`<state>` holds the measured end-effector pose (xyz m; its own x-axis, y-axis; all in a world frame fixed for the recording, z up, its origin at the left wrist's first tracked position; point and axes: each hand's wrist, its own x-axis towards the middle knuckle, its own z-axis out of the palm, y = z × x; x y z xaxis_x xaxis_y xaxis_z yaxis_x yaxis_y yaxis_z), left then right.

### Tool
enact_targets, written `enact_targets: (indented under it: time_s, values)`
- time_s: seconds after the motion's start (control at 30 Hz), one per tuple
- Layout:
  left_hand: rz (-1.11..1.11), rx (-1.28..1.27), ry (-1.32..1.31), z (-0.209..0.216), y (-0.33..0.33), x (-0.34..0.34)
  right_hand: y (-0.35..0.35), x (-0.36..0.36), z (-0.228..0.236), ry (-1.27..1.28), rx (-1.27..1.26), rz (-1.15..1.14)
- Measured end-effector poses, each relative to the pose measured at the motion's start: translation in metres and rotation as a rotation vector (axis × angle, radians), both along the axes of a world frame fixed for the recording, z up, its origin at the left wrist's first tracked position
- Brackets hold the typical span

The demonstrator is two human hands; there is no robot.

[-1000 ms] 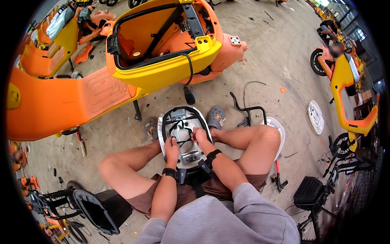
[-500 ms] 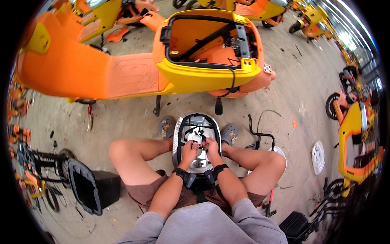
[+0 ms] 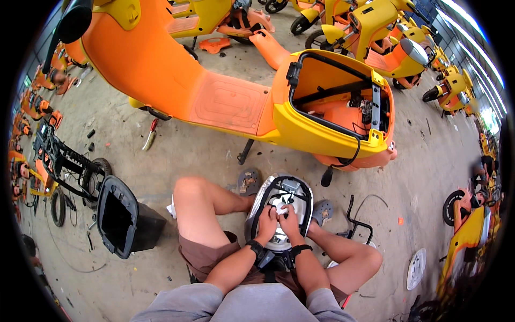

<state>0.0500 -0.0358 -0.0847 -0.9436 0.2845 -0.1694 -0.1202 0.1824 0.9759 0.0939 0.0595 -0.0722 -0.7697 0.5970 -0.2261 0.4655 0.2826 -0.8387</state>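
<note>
Working inside silver shell (image 3: 258, 204): hands (image 3: 266, 224)

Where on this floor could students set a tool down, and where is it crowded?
Free: between the red-handled tool, kickstand and left knee; also between the black bar and white panel. Crowded: around the silver part and shoes.

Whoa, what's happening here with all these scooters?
A seated person's left hand and right hand are close together over a silver-and-black oval part between the bent legs. Exactly what they're gripping is too small to tell. In front stands an orange-and-yellow scooter, open at the back. A black bin is off to the left.
</note>
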Motion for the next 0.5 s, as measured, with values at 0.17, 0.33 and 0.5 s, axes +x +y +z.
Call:
enact_targets:
  time_s: [0.17,0.33,0.5]
  values:
    - [0.155,0.065,0.02,-0.016,-0.004,-0.012,0.01,0.011,-0.014,0.087,-0.051,0.227]
    - [0.223,0.095,0.05,0.0,-0.004,-0.016,0.005,0.013,0.014,0.028,-0.027,0.287]
    - [-0.041,0.087,-0.06,0.011,0.0,-0.011,0.007,0.011,-0.012,-0.006,0.054,0.223]
